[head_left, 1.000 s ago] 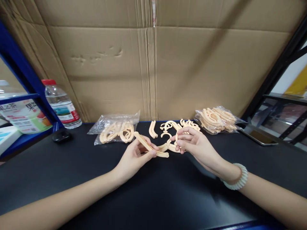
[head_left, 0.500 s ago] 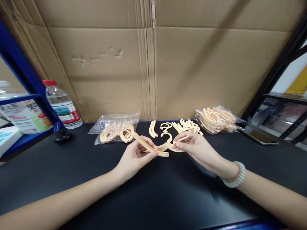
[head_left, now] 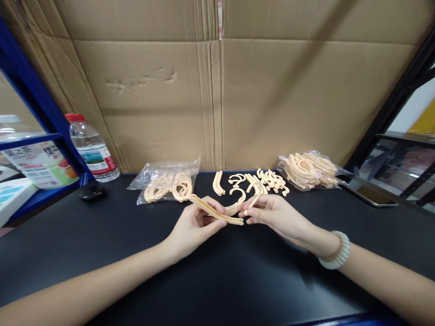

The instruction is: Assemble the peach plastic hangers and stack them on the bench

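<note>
My left hand [head_left: 195,225] pinches a long curved beige plastic hanger arm [head_left: 214,213] just above the black table [head_left: 217,276]. My right hand [head_left: 272,213], with a pale bead bracelet [head_left: 336,253] on its wrist, holds a second beige curved piece with a hook [head_left: 253,195] and brings its end against the tip of the first arm. Both hands meet at the table's middle. Behind them lie loose beige hooks and arms [head_left: 251,181].
A clear bag of beige parts [head_left: 166,185] lies at the back left, another bag [head_left: 311,170] at the back right. A water bottle [head_left: 90,147], a small black object [head_left: 91,192] and blue shelving [head_left: 34,136] stand left. A cardboard wall [head_left: 217,90] closes the back; a tablet [head_left: 370,194] lies right.
My right hand has turned its hooked piece and lowered it towards the left-hand arm's tip; the left hand has barely moved. The view has shifted slightly.
</note>
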A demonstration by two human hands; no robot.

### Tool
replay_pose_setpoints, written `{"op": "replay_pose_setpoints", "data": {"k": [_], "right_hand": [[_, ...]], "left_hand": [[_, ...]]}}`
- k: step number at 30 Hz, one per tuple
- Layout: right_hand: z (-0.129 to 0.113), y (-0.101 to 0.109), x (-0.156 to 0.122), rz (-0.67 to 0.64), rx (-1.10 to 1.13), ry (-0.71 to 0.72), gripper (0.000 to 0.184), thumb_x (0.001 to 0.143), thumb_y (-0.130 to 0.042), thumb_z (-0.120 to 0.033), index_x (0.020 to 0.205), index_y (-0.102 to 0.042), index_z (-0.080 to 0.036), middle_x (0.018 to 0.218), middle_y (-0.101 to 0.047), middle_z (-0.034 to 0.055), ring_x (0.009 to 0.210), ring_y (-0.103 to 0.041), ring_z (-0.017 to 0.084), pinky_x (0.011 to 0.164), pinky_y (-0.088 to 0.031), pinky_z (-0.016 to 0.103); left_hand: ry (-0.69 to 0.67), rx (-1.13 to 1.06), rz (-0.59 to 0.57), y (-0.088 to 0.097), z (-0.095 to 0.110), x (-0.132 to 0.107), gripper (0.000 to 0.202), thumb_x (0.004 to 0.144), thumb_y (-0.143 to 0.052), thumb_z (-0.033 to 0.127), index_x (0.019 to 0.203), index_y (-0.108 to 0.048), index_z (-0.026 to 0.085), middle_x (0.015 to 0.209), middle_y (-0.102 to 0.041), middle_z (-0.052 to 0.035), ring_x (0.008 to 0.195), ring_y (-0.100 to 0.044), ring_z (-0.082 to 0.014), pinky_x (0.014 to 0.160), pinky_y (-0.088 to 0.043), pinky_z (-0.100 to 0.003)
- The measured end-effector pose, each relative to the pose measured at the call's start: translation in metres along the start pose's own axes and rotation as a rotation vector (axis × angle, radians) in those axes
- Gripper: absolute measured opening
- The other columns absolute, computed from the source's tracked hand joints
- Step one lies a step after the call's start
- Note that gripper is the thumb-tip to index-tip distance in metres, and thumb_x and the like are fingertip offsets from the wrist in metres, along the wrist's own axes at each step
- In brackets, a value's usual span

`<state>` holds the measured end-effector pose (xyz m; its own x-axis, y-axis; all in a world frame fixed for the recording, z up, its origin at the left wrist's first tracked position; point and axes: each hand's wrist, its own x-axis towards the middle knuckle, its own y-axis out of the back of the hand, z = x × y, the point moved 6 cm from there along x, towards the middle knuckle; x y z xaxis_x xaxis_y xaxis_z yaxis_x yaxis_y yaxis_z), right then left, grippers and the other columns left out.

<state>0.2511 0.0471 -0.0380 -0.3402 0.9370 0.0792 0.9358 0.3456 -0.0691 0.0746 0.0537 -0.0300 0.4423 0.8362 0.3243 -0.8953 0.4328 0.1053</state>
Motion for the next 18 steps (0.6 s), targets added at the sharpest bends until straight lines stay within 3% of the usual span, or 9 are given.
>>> {"op": "replay_pose_setpoints", "data": {"k": [6, 18], "right_hand": [[0.004, -0.011, -0.004, -0.125, 0.019, -0.069, 0.022, 0.079, -0.075, -0.034, 0.089, -0.068, -0.016, 0.099, -0.072, 0.0077, 0.09, -0.068, 0.017, 0.077, -0.055, 0.029], [0.008, -0.012, -0.006, -0.134, 0.094, -0.155, 0.03, 0.076, -0.078, -0.038, 0.085, -0.062, -0.014, 0.087, -0.071, 0.0071, 0.086, -0.072, 0.02, 0.083, -0.055, 0.034]], "left_hand": [[-0.02, 0.0, -0.049, -0.004, 0.002, -0.002, 0.014, 0.08, -0.071, 0.021, 0.084, -0.059, 0.017, 0.086, -0.063, -0.0017, 0.088, -0.066, -0.0188, 0.08, -0.055, -0.03], [-0.05, 0.069, -0.01, -0.003, 0.007, -0.003, 0.012, 0.08, -0.07, 0.022, 0.083, -0.06, 0.016, 0.087, -0.064, -0.0036, 0.088, -0.066, -0.02, 0.08, -0.056, -0.032]]}}
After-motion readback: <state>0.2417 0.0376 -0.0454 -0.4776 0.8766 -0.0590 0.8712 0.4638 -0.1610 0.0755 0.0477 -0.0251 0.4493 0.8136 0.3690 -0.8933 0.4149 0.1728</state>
